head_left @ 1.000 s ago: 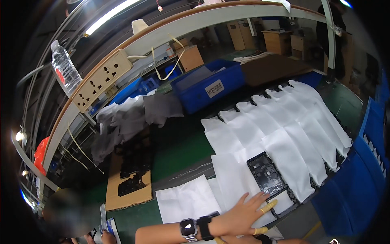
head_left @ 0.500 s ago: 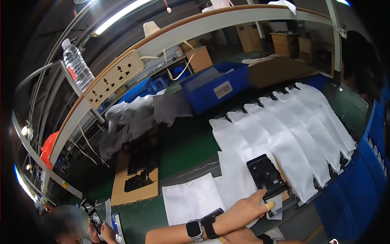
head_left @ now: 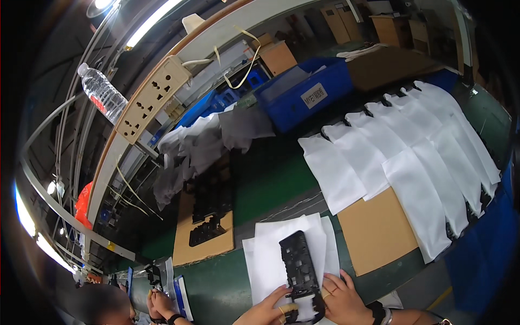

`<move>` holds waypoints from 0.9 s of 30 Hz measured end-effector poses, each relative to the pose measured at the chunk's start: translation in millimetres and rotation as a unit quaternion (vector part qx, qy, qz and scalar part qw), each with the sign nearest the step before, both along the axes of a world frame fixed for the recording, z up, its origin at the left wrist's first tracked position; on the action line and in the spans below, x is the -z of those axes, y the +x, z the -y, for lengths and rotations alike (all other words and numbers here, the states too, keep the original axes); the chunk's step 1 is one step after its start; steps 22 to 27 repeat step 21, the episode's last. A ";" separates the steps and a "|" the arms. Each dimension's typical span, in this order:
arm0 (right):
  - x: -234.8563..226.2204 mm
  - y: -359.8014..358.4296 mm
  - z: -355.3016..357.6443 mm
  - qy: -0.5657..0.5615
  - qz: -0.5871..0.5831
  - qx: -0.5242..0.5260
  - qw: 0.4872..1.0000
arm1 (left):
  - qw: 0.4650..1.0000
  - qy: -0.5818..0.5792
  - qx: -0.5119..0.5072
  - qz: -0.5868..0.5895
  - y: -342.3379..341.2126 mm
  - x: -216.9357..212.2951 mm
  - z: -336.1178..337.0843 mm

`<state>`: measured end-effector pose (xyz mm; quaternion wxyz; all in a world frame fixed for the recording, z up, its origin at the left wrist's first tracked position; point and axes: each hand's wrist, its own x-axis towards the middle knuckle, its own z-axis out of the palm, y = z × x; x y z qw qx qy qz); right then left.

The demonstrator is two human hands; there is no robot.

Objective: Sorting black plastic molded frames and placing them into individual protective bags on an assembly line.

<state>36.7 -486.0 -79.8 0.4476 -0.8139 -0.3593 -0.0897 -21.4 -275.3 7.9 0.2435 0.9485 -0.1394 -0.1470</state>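
Observation:
A long black plastic frame with cutouts [head_left: 300, 265] lies tilted over a small pile of white sheets [head_left: 265, 238] at the front middle. My left hand [head_left: 271, 310] grips its lower left edge, with a yellow cover on one finger. On the opposite edge, my right hand [head_left: 345, 302] has its fingers bent against the frame near its lower end. The white sheet shows through an opening between both hands. Parts of the lower end are hidden by my fingers.
To the right, overlapping white sheets [head_left: 357, 135] cover black parts beside bare cardboard [head_left: 376, 230]. A blue bin [head_left: 303, 97] stands behind. More black parts [head_left: 208, 230] lie on cardboard at left. A co-worker's hands [head_left: 160, 303] hold a part at lower left.
The black frame has moved left from the right-hand cardboard onto the white sheets in the middle. My arms have uncrossed, and both hands are now on it. The view has shifted.

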 end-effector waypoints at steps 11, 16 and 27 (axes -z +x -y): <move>-10.6 -1.8 2.6 0.054 -0.060 -0.004 0.997 | 0.950 0.267 0.045 0.159 52.7 -31.6 2.0; -6.8 -2.3 0.6 0.049 -0.052 0.004 0.997 | 0.923 0.281 0.225 0.138 70.5 -1.6 13.3; -12.2 0.0 1.6 0.000 -0.052 -0.006 0.999 | 0.867 0.375 0.297 0.138 76.1 -16.0 14.5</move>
